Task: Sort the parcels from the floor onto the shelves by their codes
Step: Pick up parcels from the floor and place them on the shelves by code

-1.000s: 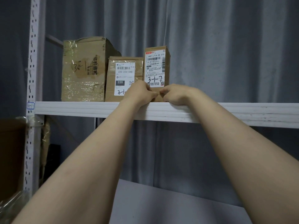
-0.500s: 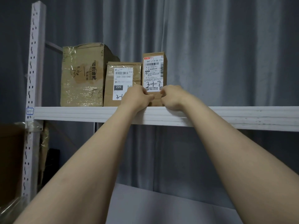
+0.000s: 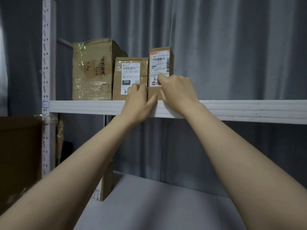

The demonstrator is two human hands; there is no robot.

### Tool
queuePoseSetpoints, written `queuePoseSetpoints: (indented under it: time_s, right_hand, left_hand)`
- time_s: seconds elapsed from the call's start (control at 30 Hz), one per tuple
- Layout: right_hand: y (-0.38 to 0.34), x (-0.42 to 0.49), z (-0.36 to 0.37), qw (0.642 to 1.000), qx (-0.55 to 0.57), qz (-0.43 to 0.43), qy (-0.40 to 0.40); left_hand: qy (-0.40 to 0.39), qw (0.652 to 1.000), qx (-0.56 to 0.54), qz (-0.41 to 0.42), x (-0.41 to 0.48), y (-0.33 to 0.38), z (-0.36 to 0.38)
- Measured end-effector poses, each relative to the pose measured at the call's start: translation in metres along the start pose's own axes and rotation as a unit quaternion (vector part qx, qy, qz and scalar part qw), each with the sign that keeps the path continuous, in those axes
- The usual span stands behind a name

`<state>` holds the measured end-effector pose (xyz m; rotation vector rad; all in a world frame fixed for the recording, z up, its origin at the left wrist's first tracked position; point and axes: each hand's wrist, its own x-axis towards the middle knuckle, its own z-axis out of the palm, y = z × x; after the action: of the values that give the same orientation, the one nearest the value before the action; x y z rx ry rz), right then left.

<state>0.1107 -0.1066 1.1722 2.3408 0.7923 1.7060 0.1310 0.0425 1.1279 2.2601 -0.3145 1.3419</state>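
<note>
A tall narrow cardboard parcel [image 3: 160,63] with a white label stands upright on the upper white shelf [image 3: 240,110]. It is the rightmost of three parcels and touches a medium parcel [image 3: 131,70] labelled 220. My left hand [image 3: 138,101] grips the narrow parcel's lower left edge, fingers tucked between the two parcels and thumb across its front. My right hand [image 3: 177,91] holds its lower right side with curled fingers that cover part of the handwritten code. A large taped box [image 3: 93,70] stands at the left end.
A white perforated upright [image 3: 47,67] bounds the shelf on the left. The shelf runs bare to the right of the narrow parcel. A lower grey shelf [image 3: 157,205] lies below, with a cardboard piece [image 3: 106,185] at its left. Grey curtain hangs behind. A dark brown box [image 3: 18,155] sits far left.
Both hands have slid higher on the narrow parcel; the right fingers now cover part of its handwritten code. The parcel stays upright against the medium one.
</note>
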Motion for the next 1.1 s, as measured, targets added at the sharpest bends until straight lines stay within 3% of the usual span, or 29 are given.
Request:
queuePoseSetpoints:
  time_s: [0.23,0.43,0.8,1.0,1.1]
  right_hand:
    - [-0.03,-0.033,0.023,0.991,0.04,-0.044,0.121]
    - [-0.081,-0.073,0.045,0.987,0.085,-0.069,0.12]
    - [-0.247,-0.209,0.112,0.953,0.246,-0.155,-0.084]
    - [-0.355,-0.312,0.143,0.88,0.316,-0.269,-0.232]
    - [-0.397,-0.362,0.158,0.847,0.335,-0.3,-0.284]
  left_hand:
    - [-0.017,0.983,0.169,0.067,-0.055,-0.023,-0.036]
    - [-0.066,0.968,0.231,0.069,-0.104,-0.05,-0.045]
    - [-0.238,0.94,0.236,-0.063,-0.304,-0.157,-0.029]
    - [-0.362,0.884,0.24,-0.172,-0.446,-0.217,-0.032]
    - [-0.431,0.833,0.269,-0.222,-0.51,-0.241,-0.031]
